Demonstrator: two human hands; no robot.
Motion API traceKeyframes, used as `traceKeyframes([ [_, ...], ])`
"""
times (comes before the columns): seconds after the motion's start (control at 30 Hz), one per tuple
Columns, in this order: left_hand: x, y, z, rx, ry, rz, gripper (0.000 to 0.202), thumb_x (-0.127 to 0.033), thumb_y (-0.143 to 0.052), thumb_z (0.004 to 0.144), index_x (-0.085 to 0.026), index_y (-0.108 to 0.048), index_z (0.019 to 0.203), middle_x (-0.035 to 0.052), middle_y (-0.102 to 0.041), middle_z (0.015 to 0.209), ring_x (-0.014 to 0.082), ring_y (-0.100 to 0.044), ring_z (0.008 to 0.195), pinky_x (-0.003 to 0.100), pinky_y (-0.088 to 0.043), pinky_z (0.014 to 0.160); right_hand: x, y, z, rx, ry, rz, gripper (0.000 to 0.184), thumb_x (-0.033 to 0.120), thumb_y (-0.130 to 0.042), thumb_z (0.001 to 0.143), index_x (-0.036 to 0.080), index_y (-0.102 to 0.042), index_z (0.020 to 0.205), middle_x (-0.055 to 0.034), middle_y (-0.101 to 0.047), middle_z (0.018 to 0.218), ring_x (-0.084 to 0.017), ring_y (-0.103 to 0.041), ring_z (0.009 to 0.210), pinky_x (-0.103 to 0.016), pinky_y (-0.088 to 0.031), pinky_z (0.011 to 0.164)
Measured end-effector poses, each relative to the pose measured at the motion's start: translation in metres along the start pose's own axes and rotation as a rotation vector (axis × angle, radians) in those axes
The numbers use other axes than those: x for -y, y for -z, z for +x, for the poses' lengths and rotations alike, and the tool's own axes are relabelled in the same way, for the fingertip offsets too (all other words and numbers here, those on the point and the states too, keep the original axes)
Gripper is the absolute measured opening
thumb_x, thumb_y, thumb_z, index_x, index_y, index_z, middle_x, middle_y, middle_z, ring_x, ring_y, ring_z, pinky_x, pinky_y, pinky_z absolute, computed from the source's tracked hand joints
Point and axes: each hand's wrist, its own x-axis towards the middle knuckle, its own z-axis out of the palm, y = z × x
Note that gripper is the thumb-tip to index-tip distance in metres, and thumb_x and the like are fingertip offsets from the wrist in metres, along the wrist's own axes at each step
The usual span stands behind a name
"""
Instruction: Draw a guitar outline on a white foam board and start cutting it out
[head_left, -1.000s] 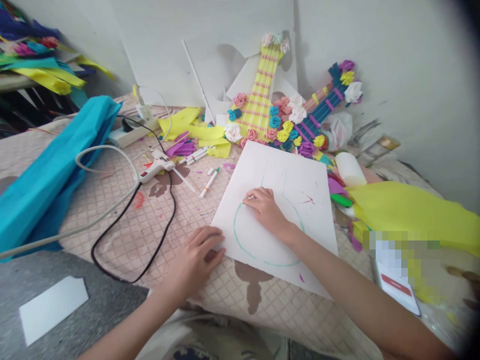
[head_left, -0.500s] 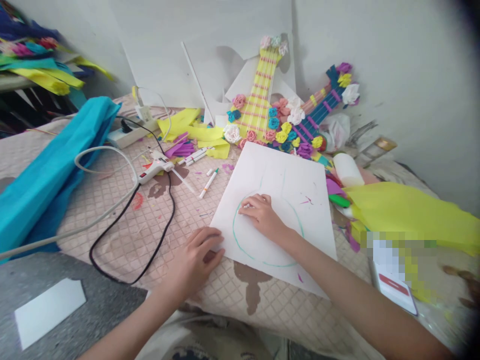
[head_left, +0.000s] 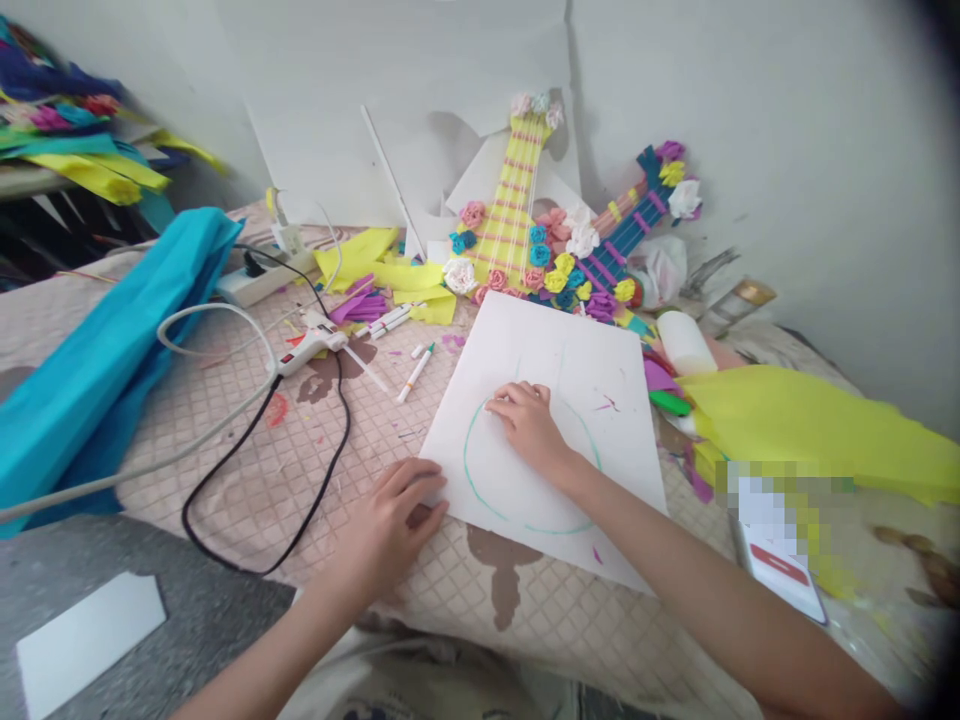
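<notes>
A white sheet (head_left: 592, 360) lies on the quilted pink table cover, with a green circle (head_left: 480, 495) drawn on it. My right hand (head_left: 529, 425) rests on the sheet inside the circle. Its fingers are curled and pinched together near the circle's upper left arc, and what they hold is hidden. My left hand (head_left: 390, 520) lies flat with its fingers spread on the sheet's near left corner, pressing it down.
Two paper guitars (head_left: 510, 215) with paper flowers lean on the back wall. A glue gun (head_left: 311, 340) with a black cord, a marker (head_left: 416, 370) and a power strip (head_left: 255, 280) lie to the left. Blue paper (head_left: 105, 350) is far left, yellow paper (head_left: 795, 425) and a phone (head_left: 780, 570) right.
My right hand's fingertips have shifted slightly along the circle's upper left arc. My left hand has stayed on the corner. The view has tilted a little.
</notes>
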Motion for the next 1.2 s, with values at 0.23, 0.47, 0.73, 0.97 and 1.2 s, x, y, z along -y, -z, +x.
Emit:
traceKeyframes([
  [0.23, -0.001, 0.001, 0.002, -0.005, 0.002, -0.006, 0.016, -0.016, -0.051, 0.081, -0.018, -0.058, 0.096, 0.0087, -0.057, 0.105, 0.0187, -0.054, 0.099, 0.036, -0.049, 0.084, -0.014, 0.013, 0.019, -0.214, -0.058, 0.200, 0.021, 0.011, -0.048, 0.081, 0.021, -0.066, 0.083, -0.0053, -0.060, 0.085, -0.020, -0.052, 0.083, -0.035, -0.037, 0.078],
  [0.47, -0.004, 0.003, 0.003, 0.001, 0.032, -0.020, 0.015, -0.015, -0.052, 0.080, -0.019, -0.058, 0.094, 0.0082, -0.058, 0.104, 0.0190, -0.054, 0.100, 0.036, -0.049, 0.086, -0.002, 0.000, 0.109, -0.231, 0.028, 0.060, 0.033, 0.008, -0.046, 0.081, 0.017, -0.056, 0.111, -0.0102, -0.060, 0.103, -0.022, -0.050, 0.098, -0.036, -0.035, 0.085],
  [0.73, -0.004, 0.002, 0.002, 0.013, 0.036, -0.032, 0.019, -0.013, -0.052, 0.080, -0.019, -0.057, 0.097, 0.0082, -0.056, 0.106, 0.0194, -0.053, 0.102, 0.038, -0.049, 0.086, 0.032, -0.028, 0.134, 0.167, 0.599, -0.304, 0.020, 0.005, -0.048, 0.078, 0.019, -0.063, 0.082, -0.0076, -0.060, 0.095, -0.024, -0.044, 0.098, -0.041, -0.028, 0.082],
  [0.97, -0.003, 0.002, 0.002, -0.005, 0.010, -0.024, 0.017, -0.014, -0.051, 0.080, -0.018, -0.057, 0.096, 0.0089, -0.058, 0.104, 0.0201, -0.054, 0.100, 0.038, -0.049, 0.085, 0.038, -0.012, 0.120, 0.097, 0.640, -0.214, 0.021, 0.016, -0.037, 0.090, 0.016, -0.057, 0.091, -0.0080, -0.060, 0.091, -0.020, -0.047, 0.093, -0.038, -0.031, 0.083],
  [1.2, -0.003, 0.002, 0.002, -0.040, -0.038, 0.031, 0.018, -0.015, -0.050, 0.081, -0.018, -0.058, 0.097, 0.0091, -0.058, 0.104, 0.0199, -0.054, 0.100, 0.037, -0.049, 0.084, 0.034, 0.069, 0.029, -0.474, 0.061, 0.423, 0.011, 0.032, -0.048, 0.085, 0.021, -0.048, 0.088, 0.0006, -0.053, 0.073, -0.012, -0.050, 0.062, -0.026, -0.041, 0.058],
])
